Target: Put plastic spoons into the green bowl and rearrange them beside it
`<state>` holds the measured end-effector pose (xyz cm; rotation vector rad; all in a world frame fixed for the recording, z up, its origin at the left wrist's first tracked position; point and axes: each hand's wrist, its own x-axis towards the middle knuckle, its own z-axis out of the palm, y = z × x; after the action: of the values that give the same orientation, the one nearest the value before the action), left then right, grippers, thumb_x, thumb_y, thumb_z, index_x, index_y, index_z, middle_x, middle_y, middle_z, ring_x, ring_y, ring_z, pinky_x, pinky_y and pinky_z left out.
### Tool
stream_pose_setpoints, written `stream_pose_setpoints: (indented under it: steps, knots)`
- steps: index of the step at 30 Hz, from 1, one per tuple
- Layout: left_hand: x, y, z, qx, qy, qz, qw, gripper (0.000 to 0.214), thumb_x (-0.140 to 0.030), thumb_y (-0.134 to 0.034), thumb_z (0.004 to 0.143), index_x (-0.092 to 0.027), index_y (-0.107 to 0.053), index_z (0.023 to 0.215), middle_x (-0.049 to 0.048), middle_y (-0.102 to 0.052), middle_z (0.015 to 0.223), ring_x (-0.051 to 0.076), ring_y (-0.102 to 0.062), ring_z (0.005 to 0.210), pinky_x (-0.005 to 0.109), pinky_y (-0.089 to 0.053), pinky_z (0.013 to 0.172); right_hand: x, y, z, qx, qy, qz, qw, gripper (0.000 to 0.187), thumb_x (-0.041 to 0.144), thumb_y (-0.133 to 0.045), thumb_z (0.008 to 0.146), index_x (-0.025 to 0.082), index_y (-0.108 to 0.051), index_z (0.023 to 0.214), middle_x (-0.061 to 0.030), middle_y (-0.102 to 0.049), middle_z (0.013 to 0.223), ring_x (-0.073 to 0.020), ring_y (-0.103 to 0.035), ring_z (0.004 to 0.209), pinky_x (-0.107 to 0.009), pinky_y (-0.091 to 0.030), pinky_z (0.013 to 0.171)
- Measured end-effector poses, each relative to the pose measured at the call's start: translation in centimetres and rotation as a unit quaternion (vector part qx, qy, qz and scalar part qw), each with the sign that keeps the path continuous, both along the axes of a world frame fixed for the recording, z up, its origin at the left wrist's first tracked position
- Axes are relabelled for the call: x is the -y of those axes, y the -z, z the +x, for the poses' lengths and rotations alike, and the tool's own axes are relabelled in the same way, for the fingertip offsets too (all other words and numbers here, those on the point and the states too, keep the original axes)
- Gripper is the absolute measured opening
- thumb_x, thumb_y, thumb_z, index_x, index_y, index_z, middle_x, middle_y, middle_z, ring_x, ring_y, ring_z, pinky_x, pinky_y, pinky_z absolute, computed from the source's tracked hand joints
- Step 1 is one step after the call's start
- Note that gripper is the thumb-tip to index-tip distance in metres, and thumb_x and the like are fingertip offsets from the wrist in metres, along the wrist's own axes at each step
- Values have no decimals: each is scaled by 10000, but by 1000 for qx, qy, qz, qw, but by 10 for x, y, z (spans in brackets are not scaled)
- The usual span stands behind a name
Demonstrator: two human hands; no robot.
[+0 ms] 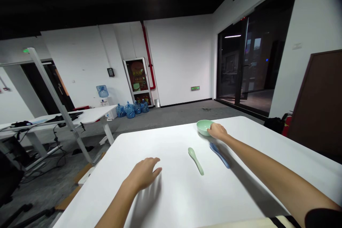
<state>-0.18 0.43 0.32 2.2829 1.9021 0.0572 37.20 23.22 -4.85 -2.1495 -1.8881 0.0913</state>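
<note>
A light green bowl (203, 128) stands upright near the far edge of the white table (171, 199). My right hand (218, 131) grips its right rim, with the thumb toward the inside. Closer to me lie two spoons, apart from each other: a pale green spoon (196, 161) and, to its right, a blue spoon (219, 155) below my right wrist. Over the left part of the tabletop hovers my left hand (145, 173), fingers apart and holding nothing; the green spoon is the nearest thing to it.
Cream cloth with black stripes (256, 222) shows at the table's near edge. Another white desk (93, 114) with cables and dark items is at the left. Beyond, several blue water jugs (130, 110) stand on the floor. A brown panel (316, 103) is at the right.
</note>
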Motion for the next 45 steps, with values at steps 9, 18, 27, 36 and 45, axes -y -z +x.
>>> stream_pose_setpoints:
  steps: [9,18,27,36,45]
  knots:
    - [5,-2,1,-2,2,0,1000,558,-528,-375,908,-237,-533,1357,96,-613,1333,297,-547,1229,422,-439,984,25,-13,5,-1,-11,16,1000,393,462,-451,880,168,-690,985,-147,-683,1059,-280,-642,967,-318,-441,734]
    - [8,-3,1,-8,15,10,1000,543,-507,-392,904,-230,-549,1344,102,-614,1332,293,-555,1220,407,-436,982,90,-29,33,-3,-70,57,996,534,546,-401,901,149,-655,1151,-166,-658,1166,-288,-614,1037,-326,-431,785]
    - [16,-6,2,-4,21,20,1000,552,-509,-405,892,-217,-559,1335,114,-634,1298,303,-583,1180,413,-449,958,143,-29,39,-24,-138,72,987,607,565,-413,899,171,-553,1339,-129,-545,1393,-288,-502,1267,-353,-397,999]
    - [18,-7,4,-6,17,18,1000,553,-512,-396,893,-226,-555,1338,111,-626,1313,293,-567,1202,409,-443,974,158,-14,34,-21,-147,56,987,689,581,-394,905,161,-439,1450,-143,-454,1477,-297,-383,1380,-407,-339,1086]
    - [18,-6,2,-6,21,17,1000,568,-536,-377,893,-237,-553,1343,102,-622,1318,298,-564,1210,401,-450,965,161,-14,37,-22,-149,51,987,673,577,-388,906,162,-463,1431,-140,-463,1471,-289,-417,1356,-404,-349,1081]
